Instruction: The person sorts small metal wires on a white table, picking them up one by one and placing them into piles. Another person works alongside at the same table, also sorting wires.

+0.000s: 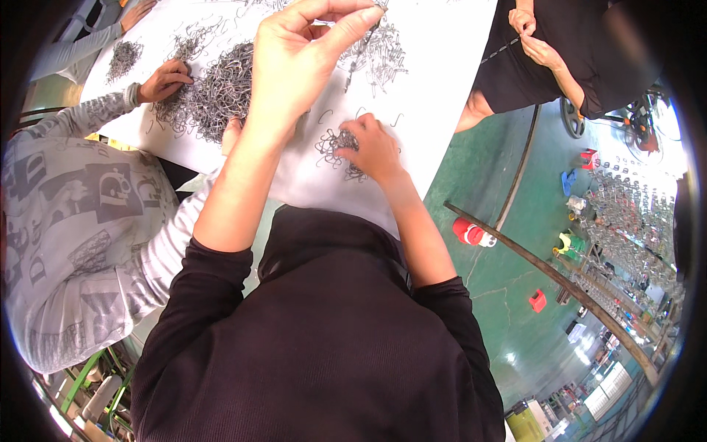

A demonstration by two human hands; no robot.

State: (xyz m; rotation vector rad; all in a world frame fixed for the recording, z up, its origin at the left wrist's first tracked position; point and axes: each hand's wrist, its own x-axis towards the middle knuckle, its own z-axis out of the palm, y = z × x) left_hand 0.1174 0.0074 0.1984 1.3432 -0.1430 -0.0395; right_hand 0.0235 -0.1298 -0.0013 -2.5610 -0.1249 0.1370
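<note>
My left hand [298, 65], upper centre of the frame, is pinched at the fingertips – apparently on a dark, thin, linked metal strand [355, 65]. My right hand [375, 149], mid-frame, curls over a small pile of grey bent-wire hooks [333, 146] on the white tabletop [434, 96]; grip on a hook: cannot tell. Probable step: hook selection. The next move calls for separating one piece – without tangling.

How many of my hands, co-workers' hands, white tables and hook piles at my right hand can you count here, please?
Your hands (left hand, right hand): 2
Co-workers' hands: 5
White table: 1
Hook pile at your right hand: 1
Total: 9
</note>
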